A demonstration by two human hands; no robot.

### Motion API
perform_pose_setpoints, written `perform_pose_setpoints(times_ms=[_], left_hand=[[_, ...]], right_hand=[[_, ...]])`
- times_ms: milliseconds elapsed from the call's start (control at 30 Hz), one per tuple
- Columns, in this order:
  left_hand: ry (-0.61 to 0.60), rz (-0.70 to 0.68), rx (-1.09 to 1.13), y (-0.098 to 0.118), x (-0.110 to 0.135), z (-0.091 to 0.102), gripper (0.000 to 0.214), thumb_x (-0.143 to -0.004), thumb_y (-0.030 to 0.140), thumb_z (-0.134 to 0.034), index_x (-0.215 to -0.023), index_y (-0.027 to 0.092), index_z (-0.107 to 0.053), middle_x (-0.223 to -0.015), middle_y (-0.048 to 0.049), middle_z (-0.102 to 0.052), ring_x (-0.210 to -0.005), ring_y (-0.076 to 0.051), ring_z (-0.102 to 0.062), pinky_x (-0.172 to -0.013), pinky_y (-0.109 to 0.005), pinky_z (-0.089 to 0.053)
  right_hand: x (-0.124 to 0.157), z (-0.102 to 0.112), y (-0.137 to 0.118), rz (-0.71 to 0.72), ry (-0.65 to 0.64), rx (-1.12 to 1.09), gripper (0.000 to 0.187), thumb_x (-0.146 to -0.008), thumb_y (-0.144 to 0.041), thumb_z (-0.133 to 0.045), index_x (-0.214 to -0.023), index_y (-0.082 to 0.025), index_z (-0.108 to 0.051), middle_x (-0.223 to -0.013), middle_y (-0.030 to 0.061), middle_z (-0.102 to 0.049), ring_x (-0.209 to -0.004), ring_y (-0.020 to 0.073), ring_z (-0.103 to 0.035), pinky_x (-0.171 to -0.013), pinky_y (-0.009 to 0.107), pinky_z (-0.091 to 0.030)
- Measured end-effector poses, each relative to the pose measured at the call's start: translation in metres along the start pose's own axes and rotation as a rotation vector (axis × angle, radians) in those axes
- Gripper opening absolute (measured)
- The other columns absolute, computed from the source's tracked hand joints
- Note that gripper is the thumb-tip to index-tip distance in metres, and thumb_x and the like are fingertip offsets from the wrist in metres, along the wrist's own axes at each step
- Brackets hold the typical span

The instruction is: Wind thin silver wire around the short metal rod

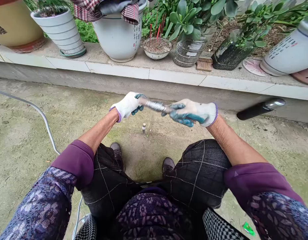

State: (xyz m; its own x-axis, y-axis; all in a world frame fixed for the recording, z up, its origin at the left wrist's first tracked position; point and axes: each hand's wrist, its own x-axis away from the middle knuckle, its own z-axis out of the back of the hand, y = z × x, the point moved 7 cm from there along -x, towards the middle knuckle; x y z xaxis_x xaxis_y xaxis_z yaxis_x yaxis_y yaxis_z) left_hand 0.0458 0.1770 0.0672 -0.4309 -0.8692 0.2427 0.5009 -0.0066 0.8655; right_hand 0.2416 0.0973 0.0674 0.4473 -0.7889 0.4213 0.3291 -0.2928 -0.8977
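In the head view I hold a short brownish stick with silvery wire wound around its middle, level above the ground and slightly blurred. My left hand, in a white glove with blue-green coated fingers, is closed around its left end. The stick's right end lies in my right hand, gloved the same way, with the fingers curled beneath and partly hidden. Below the stick, a small upright peg-like piece stands on the concrete between my feet.
A tiled ledge with flowerpots, a bowl of red incense sticks and a wooden block runs across the back. A black cylinder with a shiny end leans at right. A grey hose curves along the left.
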Motion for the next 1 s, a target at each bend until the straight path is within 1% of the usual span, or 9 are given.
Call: perform_pose_setpoints(times_ms=[100,233,300,367,467,600,800,900,1000], left_hand=[[0.006,-0.024,-0.069,0.005,0.002,-0.002,0.015,-0.084,0.011,-0.065,-0.091,0.011,-0.078,-0.059,0.0015,-0.060,-0.046,-0.005,-0.044,-0.045,-0.018,-0.032],[-0.042,0.014,-0.197,0.007,0.010,-0.007,0.021,-0.084,0.011,-0.062,-0.096,0.013,-0.079,-0.058,0.0029,-0.060,-0.045,-0.004,-0.042,-0.043,-0.018,-0.029],[-0.039,0.046,-0.230,0.006,0.012,-0.007,0.018,-0.083,0.010,-0.064,-0.093,0.013,-0.079,-0.055,0.0029,-0.057,-0.041,-0.004,-0.040,-0.041,-0.019,-0.027],[-0.018,0.065,-0.221,0.006,0.012,-0.005,0.015,-0.083,0.012,-0.066,-0.091,0.014,-0.078,-0.053,0.0026,-0.055,-0.038,-0.005,-0.039,-0.039,-0.021,-0.026],[0.002,0.073,-0.157,0.006,0.011,-0.004,0.012,-0.084,0.017,-0.068,-0.092,0.014,-0.078,-0.057,0.0011,-0.058,-0.037,-0.005,-0.038,-0.038,-0.022,-0.024],[-0.007,0.046,-0.065,0.010,0.012,-0.005,0.017,-0.089,0.017,-0.067,-0.100,0.012,-0.079,-0.064,-0.0017,-0.065,-0.038,-0.004,-0.039,-0.038,-0.021,-0.026],[-0.043,0.003,0.068,0.013,0.010,-0.008,0.023,-0.091,0.012,-0.064,-0.110,0.009,-0.078,-0.075,-0.0056,-0.074,-0.038,-0.003,-0.040,-0.037,-0.021,-0.030],[-0.055,-0.005,0.106,0.011,0.006,-0.009,0.022,-0.093,0.011,-0.061,-0.107,0.007,-0.078,-0.076,-0.0062,-0.073,-0.036,-0.002,-0.039,-0.036,-0.021,-0.029],[-0.051,0.012,0.112,0.007,0.002,-0.007,0.021,-0.093,0.011,-0.061,-0.104,0.006,-0.078,-0.069,-0.0044,-0.070,-0.035,-0.003,-0.038,-0.036,-0.021,-0.028]], right_hand=[[-0.004,-0.013,0.013,-0.105,-0.097,0.182,0.043,-0.072,-0.041,-0.083,-0.106,-0.015,-0.074,-0.057,-0.0039,-0.053,-0.039,0.0069,-0.040,-0.032,0.020,-0.033],[-0.014,-0.018,0.023,-0.148,-0.090,0.406,0.030,-0.080,-0.042,-0.076,-0.099,-0.019,-0.075,-0.058,-0.0027,-0.052,-0.043,0.0090,-0.043,-0.035,0.021,-0.033],[-0.021,-0.014,0.024,-0.154,-0.020,0.561,0.024,-0.083,-0.039,-0.072,-0.096,-0.019,-0.074,-0.058,-0.0023,-0.052,-0.044,0.0091,-0.043,-0.037,0.022,-0.032],[-0.028,-0.006,0.022,-0.131,0.095,0.711,0.020,-0.084,-0.035,-0.070,-0.095,-0.019,-0.075,-0.060,-0.0018,-0.055,-0.047,0.0088,-0.044,-0.042,0.022,-0.032],[-0.035,0.010,0.014,-0.100,0.292,0.799,0.022,-0.084,-0.035,-0.069,-0.097,-0.018,-0.075,-0.062,-0.0023,-0.055,-0.050,0.0086,-0.045,-0.045,0.022,-0.032],[-0.030,0.025,0.010,-0.127,0.455,0.640,0.026,-0.087,-0.037,-0.067,-0.099,-0.015,-0.072,-0.059,-0.0029,-0.053,-0.045,0.0077,-0.044,-0.042,0.021,-0.032],[-0.019,0.027,0.003,-0.028,0.527,0.176,0.026,-0.083,-0.034,-0.075,-0.100,-0.014,-0.070,-0.054,-0.0054,-0.049,-0.038,0.0058,-0.039,-0.032,0.018,-0.031],[-0.014,0.024,-0.002,0.054,0.499,-0.051,0.032,-0.082,-0.035,-0.077,-0.103,-0.012,-0.069,-0.053,-0.0059,-0.050,-0.037,0.0054,-0.038,-0.030,0.017,-0.030],[-0.009,0.014,-0.010,0.096,0.353,-0.169,0.041,-0.081,-0.035,-0.077,-0.113,-0.010,-0.068,-0.052,-0.0068,-0.050,-0.035,0.0052,-0.037,-0.029,0.017,-0.029]])
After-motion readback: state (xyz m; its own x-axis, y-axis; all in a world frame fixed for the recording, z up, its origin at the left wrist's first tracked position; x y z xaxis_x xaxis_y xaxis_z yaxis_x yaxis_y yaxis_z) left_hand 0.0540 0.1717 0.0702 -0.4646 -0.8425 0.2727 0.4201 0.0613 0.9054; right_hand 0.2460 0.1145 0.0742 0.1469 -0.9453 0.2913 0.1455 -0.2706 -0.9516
